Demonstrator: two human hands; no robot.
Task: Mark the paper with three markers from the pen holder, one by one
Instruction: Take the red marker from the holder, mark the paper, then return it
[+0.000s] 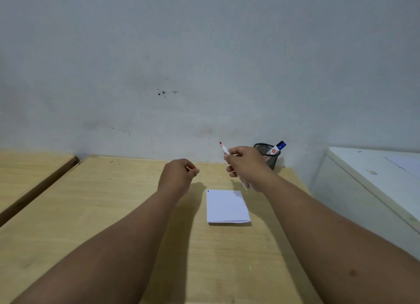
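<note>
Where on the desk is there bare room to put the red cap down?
Bare wood lies left of the paper, below the left hand, and in front of the paper. It is crowded by the pen holder, where the right hand holds the red marker.

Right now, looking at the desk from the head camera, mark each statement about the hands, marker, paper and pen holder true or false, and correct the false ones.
1. The right hand holds an uncapped red marker with its tip pointing up. True.
2. The left hand is pressing down on the paper. False: it is raised to the left of the paper, pinching what looks like a small red cap.
3. The pen holder is empty. False: a blue-capped marker stands in it.
4. The paper lies flat on the wooden table, between the two forearms. True.
5. The paper is covered in red scribbles. False: only a tiny dark mark shows at its far left corner.
</note>
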